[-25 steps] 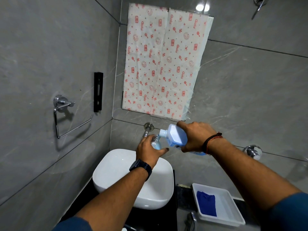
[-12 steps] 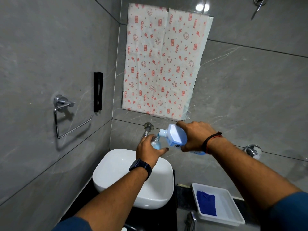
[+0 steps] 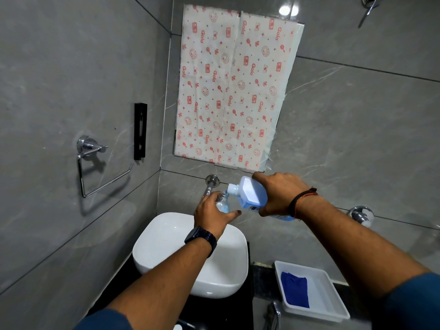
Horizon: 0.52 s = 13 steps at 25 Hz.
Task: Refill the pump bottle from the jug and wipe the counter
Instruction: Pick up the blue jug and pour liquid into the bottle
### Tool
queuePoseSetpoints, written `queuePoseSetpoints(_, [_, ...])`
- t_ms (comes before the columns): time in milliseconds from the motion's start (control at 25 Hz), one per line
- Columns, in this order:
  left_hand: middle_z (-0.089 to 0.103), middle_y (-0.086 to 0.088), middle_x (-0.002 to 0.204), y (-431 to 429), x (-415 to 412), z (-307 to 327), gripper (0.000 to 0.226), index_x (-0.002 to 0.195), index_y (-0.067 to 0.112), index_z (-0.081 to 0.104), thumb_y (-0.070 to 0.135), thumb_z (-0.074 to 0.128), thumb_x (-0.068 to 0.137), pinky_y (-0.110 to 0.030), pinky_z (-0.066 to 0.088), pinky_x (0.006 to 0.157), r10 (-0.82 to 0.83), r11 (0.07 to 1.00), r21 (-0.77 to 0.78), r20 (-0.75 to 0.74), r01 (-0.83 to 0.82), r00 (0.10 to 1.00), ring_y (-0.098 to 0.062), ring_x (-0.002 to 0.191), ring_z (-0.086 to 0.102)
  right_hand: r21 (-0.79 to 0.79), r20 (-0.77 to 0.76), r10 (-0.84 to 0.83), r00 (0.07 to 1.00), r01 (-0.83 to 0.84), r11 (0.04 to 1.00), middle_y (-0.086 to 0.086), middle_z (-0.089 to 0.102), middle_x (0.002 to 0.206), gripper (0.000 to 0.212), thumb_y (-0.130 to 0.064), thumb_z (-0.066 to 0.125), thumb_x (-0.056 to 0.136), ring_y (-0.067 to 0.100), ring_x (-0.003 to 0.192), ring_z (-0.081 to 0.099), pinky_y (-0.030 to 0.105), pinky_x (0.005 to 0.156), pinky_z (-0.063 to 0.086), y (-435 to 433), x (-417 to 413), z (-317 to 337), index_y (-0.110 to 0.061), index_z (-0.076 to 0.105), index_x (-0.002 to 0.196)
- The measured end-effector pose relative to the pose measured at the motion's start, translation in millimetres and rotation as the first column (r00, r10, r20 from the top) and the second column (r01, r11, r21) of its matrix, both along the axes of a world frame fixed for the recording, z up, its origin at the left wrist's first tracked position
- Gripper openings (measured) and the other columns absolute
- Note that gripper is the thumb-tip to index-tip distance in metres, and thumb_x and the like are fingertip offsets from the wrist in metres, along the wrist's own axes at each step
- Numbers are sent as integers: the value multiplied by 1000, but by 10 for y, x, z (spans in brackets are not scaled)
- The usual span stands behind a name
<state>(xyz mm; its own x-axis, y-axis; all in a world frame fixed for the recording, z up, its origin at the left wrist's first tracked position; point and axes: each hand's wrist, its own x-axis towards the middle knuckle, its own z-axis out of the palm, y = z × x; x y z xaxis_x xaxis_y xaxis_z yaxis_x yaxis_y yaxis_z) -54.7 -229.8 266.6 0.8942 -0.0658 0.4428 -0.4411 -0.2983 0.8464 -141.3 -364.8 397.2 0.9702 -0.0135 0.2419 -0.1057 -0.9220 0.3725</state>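
Note:
My right hand (image 3: pixel 279 194) grips a light-blue jug (image 3: pixel 252 195) tipped on its side, its white spout pointing left and down. The spout meets the open mouth of a small clear pump bottle (image 3: pixel 222 202) that my left hand (image 3: pixel 210 214) holds upright above the white basin (image 3: pixel 166 246). Blue liquid shows inside the bottle; my fingers cover most of it. A blue cloth (image 3: pixel 295 292) lies in a white tray (image 3: pixel 333 303) on the dark counter (image 3: pixel 260 279) at the lower right.
A chrome wall spout (image 3: pixel 210 184) sticks out just behind the bottle. Patterned paper (image 3: pixel 231 89) covers the mirror above. A chrome ring holder (image 3: pixel 95 163) and a black bracket (image 3: pixel 140 131) are on the left wall, a chrome knob (image 3: pixel 360 214) on the right.

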Motion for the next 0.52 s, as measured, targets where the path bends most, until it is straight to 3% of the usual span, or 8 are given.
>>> queuePoseSetpoints(520, [63,3,104,-11,-15,20,63,105,24,59,44,86,52,-26,46,73,-8,1000,-4,-1,8,1000,-15,88,54,7,6,7,1000,-7,1000,2,61,111,81,-51,79,57,16,77,44,28,57,44,-36,20,-3,-31,36,123])
